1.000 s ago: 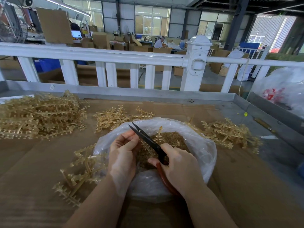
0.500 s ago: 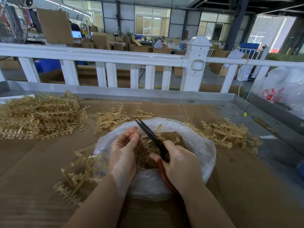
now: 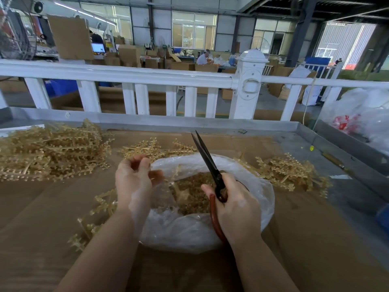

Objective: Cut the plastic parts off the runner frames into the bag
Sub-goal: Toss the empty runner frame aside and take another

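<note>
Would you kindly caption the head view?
Right hand holds scissors over the bag; left hand beside it.

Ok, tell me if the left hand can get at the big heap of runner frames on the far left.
Probably yes. The left hand hovers at the bag's rim, and only bare cardboard lies between it and the big heap. It may first have to drop the small piece it seems to pinch.

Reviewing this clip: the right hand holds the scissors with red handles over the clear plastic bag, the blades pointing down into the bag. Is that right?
Not quite. In the head view the right hand does hold the scissors with red handles over the clear plastic bag, but the blades point up and away from the person, toward the white railing, not down into the bag.
</note>
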